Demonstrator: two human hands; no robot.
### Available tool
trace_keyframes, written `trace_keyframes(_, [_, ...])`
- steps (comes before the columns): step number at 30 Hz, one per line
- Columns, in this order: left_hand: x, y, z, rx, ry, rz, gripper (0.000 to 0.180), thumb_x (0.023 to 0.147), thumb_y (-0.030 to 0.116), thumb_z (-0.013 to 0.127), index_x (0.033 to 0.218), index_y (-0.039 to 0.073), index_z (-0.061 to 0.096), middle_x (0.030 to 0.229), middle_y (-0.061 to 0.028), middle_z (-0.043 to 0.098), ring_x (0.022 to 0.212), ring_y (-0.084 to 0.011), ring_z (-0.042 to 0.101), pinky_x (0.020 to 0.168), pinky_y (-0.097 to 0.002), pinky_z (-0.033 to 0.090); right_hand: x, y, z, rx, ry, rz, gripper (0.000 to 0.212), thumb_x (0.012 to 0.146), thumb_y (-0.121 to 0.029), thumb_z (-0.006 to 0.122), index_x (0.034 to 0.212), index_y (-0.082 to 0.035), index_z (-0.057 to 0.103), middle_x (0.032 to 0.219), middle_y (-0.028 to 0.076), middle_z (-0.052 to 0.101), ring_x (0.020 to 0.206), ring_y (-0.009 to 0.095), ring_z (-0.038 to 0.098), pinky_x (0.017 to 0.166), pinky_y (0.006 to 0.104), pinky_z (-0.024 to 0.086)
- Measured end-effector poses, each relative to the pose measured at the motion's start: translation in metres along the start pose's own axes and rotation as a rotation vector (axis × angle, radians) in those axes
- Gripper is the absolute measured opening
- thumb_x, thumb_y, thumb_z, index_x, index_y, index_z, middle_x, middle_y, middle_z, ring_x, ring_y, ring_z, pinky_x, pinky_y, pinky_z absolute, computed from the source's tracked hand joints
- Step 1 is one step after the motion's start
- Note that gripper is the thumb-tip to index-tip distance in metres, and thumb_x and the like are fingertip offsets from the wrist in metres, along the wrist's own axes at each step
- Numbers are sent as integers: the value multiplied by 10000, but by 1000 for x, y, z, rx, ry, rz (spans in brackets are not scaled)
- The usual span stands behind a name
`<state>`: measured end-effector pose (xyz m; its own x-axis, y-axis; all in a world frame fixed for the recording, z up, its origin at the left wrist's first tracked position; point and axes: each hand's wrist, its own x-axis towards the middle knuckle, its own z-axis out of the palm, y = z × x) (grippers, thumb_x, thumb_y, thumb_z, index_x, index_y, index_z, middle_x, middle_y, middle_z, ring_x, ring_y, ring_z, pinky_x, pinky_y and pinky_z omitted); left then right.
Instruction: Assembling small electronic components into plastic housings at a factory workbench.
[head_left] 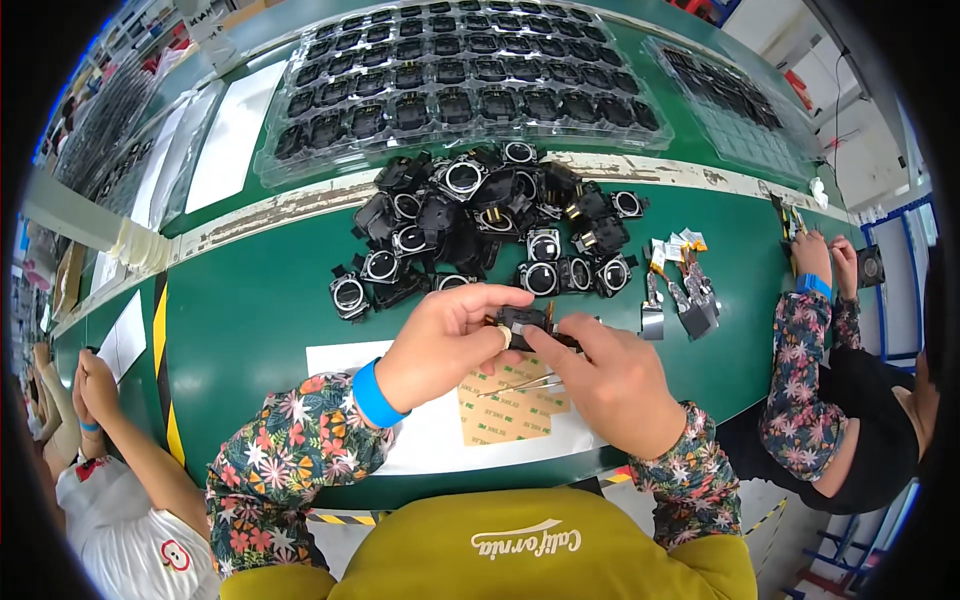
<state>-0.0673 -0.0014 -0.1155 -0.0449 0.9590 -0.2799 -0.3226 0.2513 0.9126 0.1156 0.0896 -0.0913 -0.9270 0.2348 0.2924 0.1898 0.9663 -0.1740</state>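
My left hand [445, 340] holds a small black camera-like module [520, 318] above the work mat, with the fingers closed round its left side. My right hand [620, 385] is closed, its thumb and forefinger pressing on the module's right side. A pair of metal tweezers [530, 386] sticks out to the left from beneath my right hand, apparently held in it. Below lies a tan adhesive-backed sheet [500, 425] on white paper [420, 450]. The fingers hide much of the module.
A heap of black modules with round silver-rimmed lenses [463, 180] sits just beyond my hands. Flex-cable parts [690, 295] lie to its right. Clear trays of black parts [450, 85] stand farther back. Co-workers sit on both sides, one person's hands [812, 258] at the right.
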Motion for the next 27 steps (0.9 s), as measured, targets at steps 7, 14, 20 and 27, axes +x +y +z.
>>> trace_keyframes(7, [3, -3, 0, 11, -19, -7, 296, 813, -59, 456, 1087, -7, 554, 927, -49, 621, 750, -86, 617, 611, -200, 475, -4, 0, 2, -20, 10, -9, 418, 654, -33, 608, 1068, -82, 633, 900, 82, 540, 653, 187, 580, 547, 296, 482])
trace_keyframes(14, [3, -4, 0, 23, -16, -8, 291, 811, -59, 461, 1084, -16, 552, 944, -61, 624, 767, -98, 626, 638, -196, 495, -3, -3, -1, -66, 2, -33, 387, 682, -60, 599, 1068, -71, 624, 937, 91, 533, 661, 179, 583, 554, 296, 481])
trace_keyframes(20, [3, 0, 0, 17, -14, -34, 283, 811, -60, 458, 1075, -30, 553, 942, -67, 625, 756, -108, 631, 650, -201, 503, -4, -3, 0, -86, 3, -45, 371, 690, -69, 603, 1060, -64, 624, 931, 90, 529, 641, 173, 574, 542, 292, 472])
trace_keyframes(27, [3, 0, -1, 26, -28, -29, 296, 808, -63, 459, 1087, -32, 552, 921, -72, 626, 756, -113, 637, 662, -209, 506, -5, -5, 2, -110, 27, -46, 362, 691, -57, 606, 1053, -53, 623, 911, 80, 520, 608, 165, 551, 506, 286, 449])
